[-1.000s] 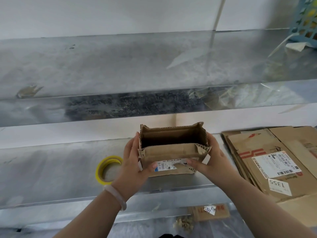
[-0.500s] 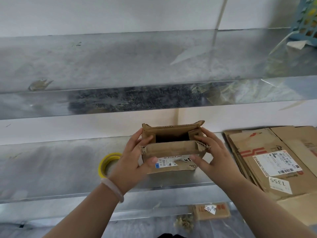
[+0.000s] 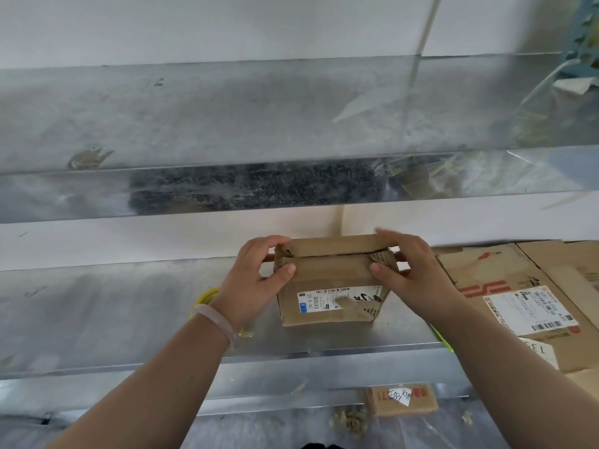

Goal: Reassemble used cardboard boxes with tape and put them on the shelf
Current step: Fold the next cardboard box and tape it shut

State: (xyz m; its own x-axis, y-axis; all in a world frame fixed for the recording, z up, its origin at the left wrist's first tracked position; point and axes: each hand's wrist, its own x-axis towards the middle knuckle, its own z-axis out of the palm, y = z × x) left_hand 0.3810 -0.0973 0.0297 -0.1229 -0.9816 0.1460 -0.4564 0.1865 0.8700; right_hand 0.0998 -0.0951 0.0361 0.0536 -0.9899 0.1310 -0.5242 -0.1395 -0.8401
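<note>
A small worn cardboard box (image 3: 330, 286) with a white shipping label stands on the metal shelf (image 3: 129, 319). Its top flaps are folded down and nearly meet along a dark seam. My left hand (image 3: 256, 280) grips the box's left end, thumb on the near flap. My right hand (image 3: 408, 273) holds the right end, thumb pressing the near flap and fingers over the far flap. A yellow roll of tape (image 3: 205, 296) lies on the shelf just left of the box, mostly hidden behind my left wrist.
A stack of flattened cardboard boxes (image 3: 531, 303) with labels lies on the shelf to the right. An upper metal shelf (image 3: 227, 124) spans above, with a blue basket (image 3: 583, 37) at its far right. A small cardboard piece (image 3: 402, 400) and debris lie on the floor below.
The box's top was open; both hands have folded the flaps down so that it is nearly closed. The hands moved from the box's sides up onto its top.
</note>
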